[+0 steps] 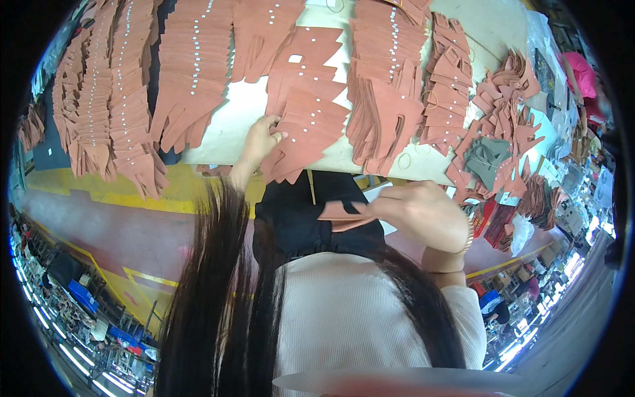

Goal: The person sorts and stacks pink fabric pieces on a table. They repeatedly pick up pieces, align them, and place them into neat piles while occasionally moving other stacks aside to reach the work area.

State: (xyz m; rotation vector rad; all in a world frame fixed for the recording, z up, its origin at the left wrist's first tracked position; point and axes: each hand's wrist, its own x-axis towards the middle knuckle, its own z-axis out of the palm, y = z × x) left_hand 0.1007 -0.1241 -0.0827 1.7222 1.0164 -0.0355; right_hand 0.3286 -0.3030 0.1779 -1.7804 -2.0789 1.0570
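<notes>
My left hand (262,141) is at the left edge of a fanned stack of reddish-brown, leather-like cut pieces (307,122) on the table, its thumb and fingers closed on that edge. Small white labels dot these pieces. Over my lap, my right hand (420,213) pinches a single cut piece (344,217) of the same colour, which hangs off the table's near side. A ring is on my left hand and a bracelet is at my right wrist.
More overlapping rows of cut pieces (192,73) cover the pale table (238,119). At the right lie a loose heap of pieces (506,86) and dark green pieces (487,161). Another person in pink (580,74) is at the far right. Long hair hangs beside my arms.
</notes>
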